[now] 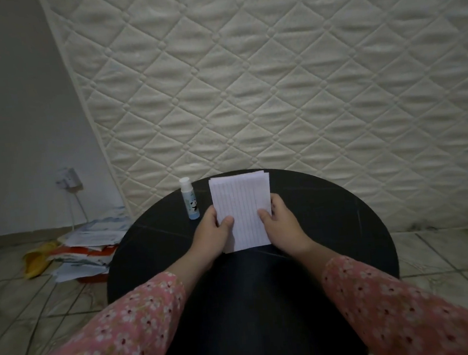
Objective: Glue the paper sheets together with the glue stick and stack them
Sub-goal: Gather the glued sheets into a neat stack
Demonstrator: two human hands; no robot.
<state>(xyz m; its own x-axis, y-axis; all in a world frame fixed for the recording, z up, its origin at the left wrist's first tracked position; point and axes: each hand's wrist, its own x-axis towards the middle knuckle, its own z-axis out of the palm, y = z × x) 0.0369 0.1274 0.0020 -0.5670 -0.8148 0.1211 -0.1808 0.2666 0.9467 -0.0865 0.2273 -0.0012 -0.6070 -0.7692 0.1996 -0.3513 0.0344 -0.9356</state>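
A stack of white lined paper sheets (pixel 241 202) lies on the round black table (pixel 330 220), its far edges slightly fanned. My left hand (pixel 212 233) grips the stack's left edge, thumb on top. My right hand (pixel 280 224) grips the right edge the same way. A capped glue stick (pixel 190 198), light blue with a panda picture and a white cap, stands upright on the table just left of the stack, untouched.
A quilted white mattress (pixel 274 74) leans against the wall right behind the table. On the tiled floor to the left lies a pile of papers and bags (pixel 83 250). A wall socket with a cable (pixel 69 179) sits above that pile.
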